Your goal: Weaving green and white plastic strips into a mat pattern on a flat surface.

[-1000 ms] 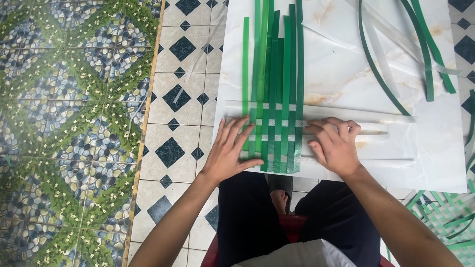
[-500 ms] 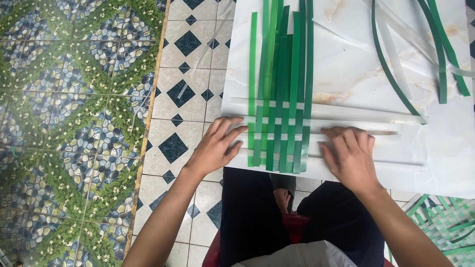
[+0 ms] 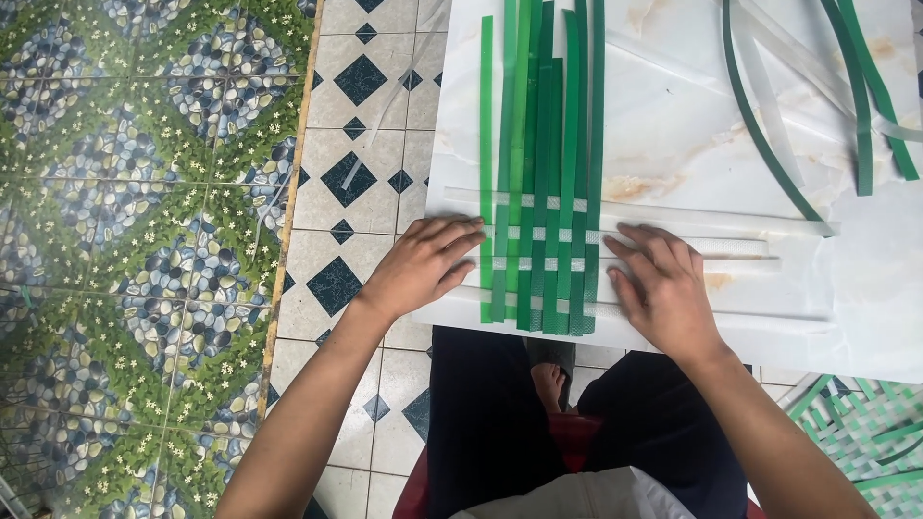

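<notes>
Several long green strips (image 3: 543, 144) lie side by side on a white marbled board (image 3: 673, 125), running away from me. Several white strips (image 3: 711, 248) cross them near their close ends, woven over and under. My left hand (image 3: 423, 264) lies flat at the weave's left edge, fingertips touching the outermost green strip. My right hand (image 3: 663, 288) rests palm down on the white strips just right of the weave, fingers spread. Neither hand grips anything.
Loose curved green strips (image 3: 769, 144) and a pale one lie at the board's far right. A finished green and white woven piece (image 3: 865, 432) sits on the floor at lower right. Patterned tile floor (image 3: 144, 240) stretches left. My knees are under the board.
The view has shifted so the weave sits higher and further right. My right hand slid right, off the green strips onto the white ones; my left hand stayed at the left edge.
</notes>
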